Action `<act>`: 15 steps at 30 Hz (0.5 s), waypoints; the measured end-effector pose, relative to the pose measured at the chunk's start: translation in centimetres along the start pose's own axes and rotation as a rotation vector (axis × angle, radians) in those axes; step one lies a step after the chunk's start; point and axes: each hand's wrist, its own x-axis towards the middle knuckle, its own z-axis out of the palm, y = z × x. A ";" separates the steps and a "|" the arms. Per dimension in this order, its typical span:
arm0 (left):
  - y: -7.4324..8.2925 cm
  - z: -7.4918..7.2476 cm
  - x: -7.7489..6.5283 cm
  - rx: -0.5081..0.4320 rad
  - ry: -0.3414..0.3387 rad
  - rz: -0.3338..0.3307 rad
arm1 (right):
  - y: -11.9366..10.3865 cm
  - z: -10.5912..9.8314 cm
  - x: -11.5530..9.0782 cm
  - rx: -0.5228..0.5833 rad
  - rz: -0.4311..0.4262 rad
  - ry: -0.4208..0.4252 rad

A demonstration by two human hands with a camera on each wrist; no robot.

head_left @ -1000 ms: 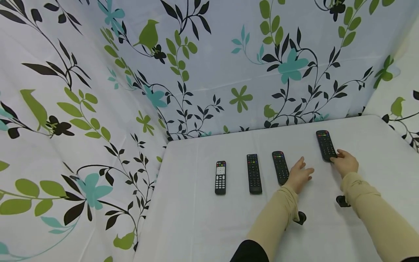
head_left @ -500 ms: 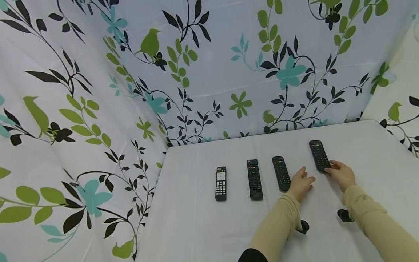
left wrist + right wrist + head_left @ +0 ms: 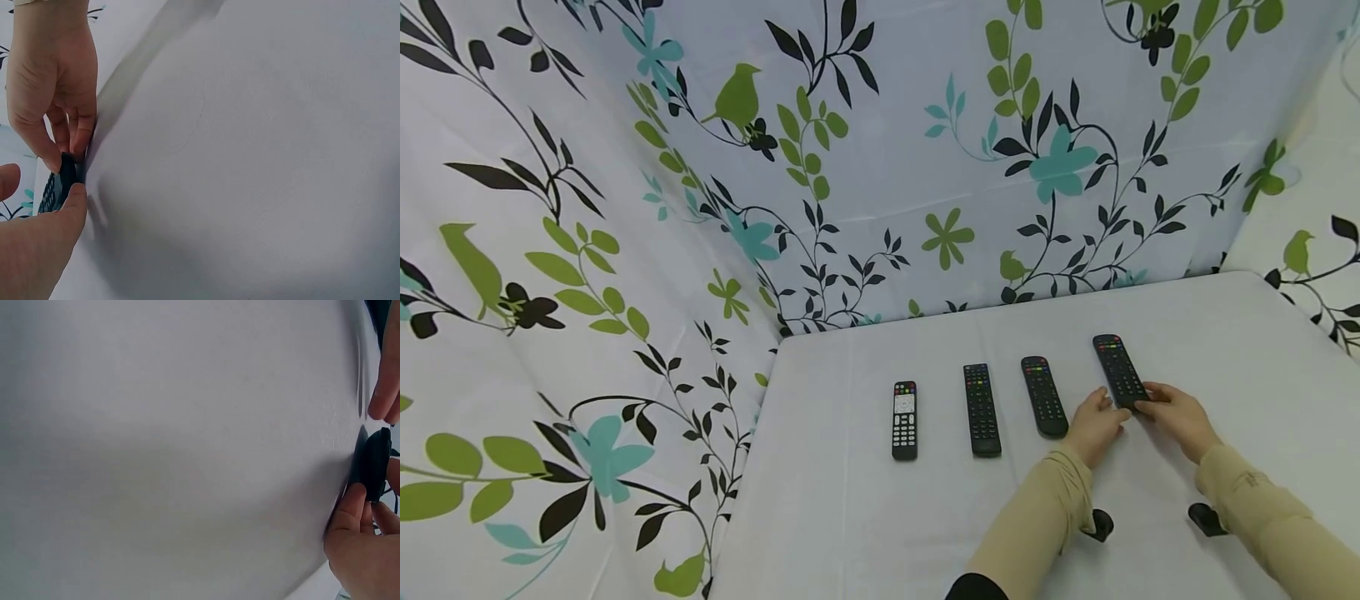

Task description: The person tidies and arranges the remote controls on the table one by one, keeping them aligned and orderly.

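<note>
A black remote control stands farthest right in a row of remotes on the white table. My right hand pinches its near end between thumb and fingers; in the right wrist view the remote's end sits tilted in that grip, with a shadow beneath. My left hand is at the same near end from the left, fingers loosely extended. Its thumb overlaps the edge of the remote in the left wrist view. A second black remote lies just left of my left hand.
Farther left lie a long black remote and a smaller one with white keys. The white tablecloth covers the table. A leaf-and-bird patterned curtain hangs behind and to the left. Black wrist devices show under the sleeves.
My right hand has drawn the rightmost remote leftward and nearer, beside the others. My left hand has stayed close by, and its fingertips now meet the remote's near end in the head view.
</note>
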 end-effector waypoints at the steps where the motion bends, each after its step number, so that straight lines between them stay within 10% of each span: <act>1: -0.1 0.0 0.0 -0.004 -0.010 0.003 | 0.0 0.1 -0.2 -0.008 -0.009 -0.002; 15: -0.7 0.0 -1.5 0.138 -0.034 0.029 | -0.3 0.4 -2.3 -0.026 -0.060 -0.035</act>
